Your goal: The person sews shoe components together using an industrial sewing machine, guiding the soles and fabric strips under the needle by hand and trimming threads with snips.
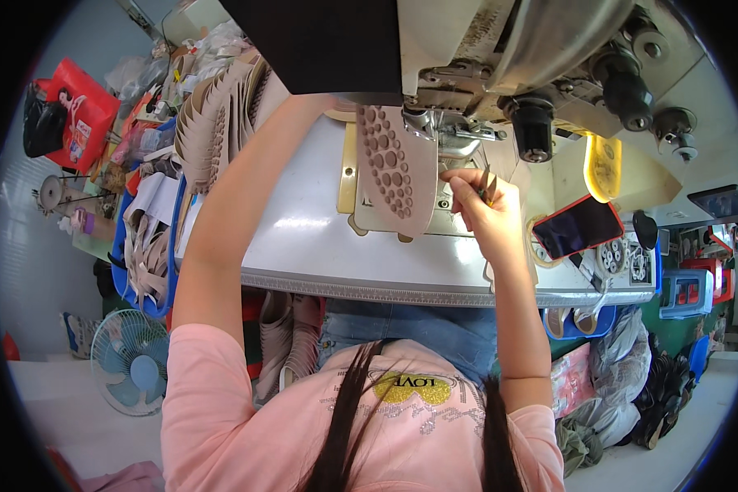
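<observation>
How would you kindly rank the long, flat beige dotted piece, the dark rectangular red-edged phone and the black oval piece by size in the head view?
1. Long, flat beige dotted piece, partly hidden by the pale sewing machine
2. Dark rectangular red-edged phone
3. Black oval piece

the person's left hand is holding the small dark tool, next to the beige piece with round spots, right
Not the left: the head view shows the person's right hand holding the small dark tool, next to the beige piece with round spots.
</observation>
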Tool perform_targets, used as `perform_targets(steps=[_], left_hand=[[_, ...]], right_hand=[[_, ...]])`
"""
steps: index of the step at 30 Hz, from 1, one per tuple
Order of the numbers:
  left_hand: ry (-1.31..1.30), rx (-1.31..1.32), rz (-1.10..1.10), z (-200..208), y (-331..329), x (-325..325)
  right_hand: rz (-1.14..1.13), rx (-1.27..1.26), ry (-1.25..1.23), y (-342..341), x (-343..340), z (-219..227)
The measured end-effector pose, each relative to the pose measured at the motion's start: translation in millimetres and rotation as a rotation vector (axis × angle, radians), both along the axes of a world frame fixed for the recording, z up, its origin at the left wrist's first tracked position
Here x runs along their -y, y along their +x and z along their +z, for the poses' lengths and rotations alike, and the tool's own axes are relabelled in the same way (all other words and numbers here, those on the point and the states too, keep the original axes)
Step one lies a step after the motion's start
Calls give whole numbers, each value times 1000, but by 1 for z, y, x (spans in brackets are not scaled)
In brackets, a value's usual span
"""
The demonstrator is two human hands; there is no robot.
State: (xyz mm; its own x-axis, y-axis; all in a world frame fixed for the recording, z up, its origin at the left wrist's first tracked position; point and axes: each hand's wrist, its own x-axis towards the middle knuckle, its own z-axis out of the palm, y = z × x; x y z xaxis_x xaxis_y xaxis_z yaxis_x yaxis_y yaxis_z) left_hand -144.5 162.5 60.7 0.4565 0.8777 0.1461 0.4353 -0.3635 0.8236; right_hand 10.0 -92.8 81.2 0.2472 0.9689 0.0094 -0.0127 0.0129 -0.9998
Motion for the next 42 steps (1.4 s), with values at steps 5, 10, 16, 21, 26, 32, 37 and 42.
perform_targets(steps=[5,10,16,21,26,32,37,42], left_hand=[[100,-124,4,-30,-11,55],[441,65,-72,-79,-12,158],[336,546,27,-50,-4,171],[295,449,406,-47,-21,137],[-337,1113,622,-59,-18,76],[-790,1085,340,-90,18,5],[-909,966,-317,-104,34,-45],[-890,876,100,-83,40,20]], right_hand=[[-342,356,128,52,-15,-32],[-580,1105,-123,117,-57,-53],[-546,1073,-405,146,-105,-76],[-693,1168,-292,162,-118,-106],[-855,1348,33,159,-113,-127],[-863,1351,-14,144,-108,-103],[-887,1269,219,123,-115,-92],[-886,1325,87,126,-114,-104]])
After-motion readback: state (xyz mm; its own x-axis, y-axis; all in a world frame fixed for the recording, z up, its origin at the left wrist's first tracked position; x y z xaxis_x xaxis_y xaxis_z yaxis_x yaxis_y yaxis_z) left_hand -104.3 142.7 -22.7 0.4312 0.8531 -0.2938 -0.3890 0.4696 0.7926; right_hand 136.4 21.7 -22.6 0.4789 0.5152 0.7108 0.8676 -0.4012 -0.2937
